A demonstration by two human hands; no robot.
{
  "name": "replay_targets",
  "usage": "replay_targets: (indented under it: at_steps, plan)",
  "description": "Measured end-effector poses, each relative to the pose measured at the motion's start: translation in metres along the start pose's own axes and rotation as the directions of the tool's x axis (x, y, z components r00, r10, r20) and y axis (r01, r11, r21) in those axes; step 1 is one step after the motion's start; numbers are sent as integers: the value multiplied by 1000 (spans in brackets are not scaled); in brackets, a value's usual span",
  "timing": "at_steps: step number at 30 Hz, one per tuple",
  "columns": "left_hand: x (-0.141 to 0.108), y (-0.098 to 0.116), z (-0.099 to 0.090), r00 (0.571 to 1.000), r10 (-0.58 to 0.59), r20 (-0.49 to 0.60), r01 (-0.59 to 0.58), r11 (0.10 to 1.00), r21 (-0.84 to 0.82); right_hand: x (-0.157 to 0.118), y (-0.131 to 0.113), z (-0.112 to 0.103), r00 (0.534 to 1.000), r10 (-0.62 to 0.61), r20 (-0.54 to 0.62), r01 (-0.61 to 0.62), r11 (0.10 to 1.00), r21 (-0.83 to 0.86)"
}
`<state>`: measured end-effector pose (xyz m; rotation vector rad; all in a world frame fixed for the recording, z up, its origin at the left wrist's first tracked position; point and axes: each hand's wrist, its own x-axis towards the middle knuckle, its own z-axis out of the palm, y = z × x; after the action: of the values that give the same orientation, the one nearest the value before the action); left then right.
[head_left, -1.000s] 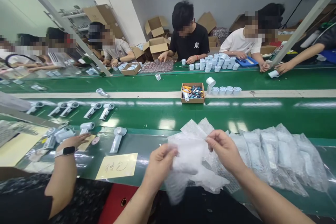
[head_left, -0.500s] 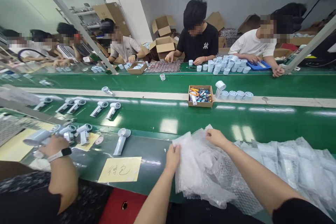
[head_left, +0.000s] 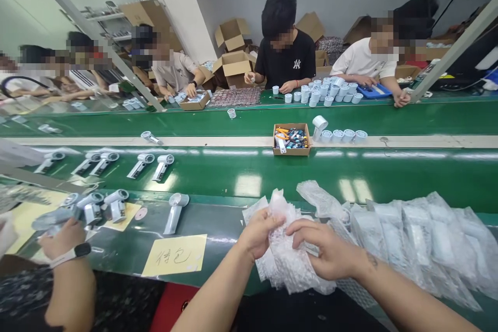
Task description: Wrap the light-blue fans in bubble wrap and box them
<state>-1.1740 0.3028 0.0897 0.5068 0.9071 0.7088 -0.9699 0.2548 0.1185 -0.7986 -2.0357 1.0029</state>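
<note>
Both my hands are on a crumpled clear bubble-wrap bag (head_left: 290, 262) in front of my body. My left hand (head_left: 257, 236) grips its upper left side, thumb on top. My right hand (head_left: 327, 249) is curled against its right side, with thumb and fingers on the plastic. Whether anything is inside the bag cannot be made out. More loose bubble wrap (head_left: 321, 198) lies just behind my right hand. To the right is a pile of white devices in bubble-wrap bags (head_left: 420, 238). A white device with a round head and a handle (head_left: 176, 213) lies left of my hands.
A yellow paper with handwriting (head_left: 175, 255) lies at the near edge. At left, a co-worker's hand (head_left: 64, 241) handles similar devices. Unwrapped ones (head_left: 162, 167) lie on the green belt (head_left: 218, 171). A cardboard box of tools (head_left: 291, 140) stands beyond; co-workers sit opposite.
My hands have drawn closer together, and the bag is now bunched between them. My right hand has come down and nearer. The head view has shifted slightly.
</note>
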Motion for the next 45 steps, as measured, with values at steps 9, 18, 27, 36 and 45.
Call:
replay_targets:
  at_steps: [9,18,27,36,45]
  plan:
    - [-25,2,-21,995,28,95,-12,986,-168,12,8,9,990,-88,-107,92,995,27]
    - [1,1,-70,807,400,-434,-327,915,235,-3,18,32,970,27,241,-9,997,-75]
    - [5,-59,-141,400,643,-653,65,691,720,-3,123,-58,395,744,-539,-919,323,-226]
    - [44,-65,-124,569,630,-529,-47,667,743,31,125,-60,592,713,-375,-802,567,-189]
    - [-8,1,-105,978,134,-161,-101,975,198,83,73,64,957,-234,174,289,834,-469]
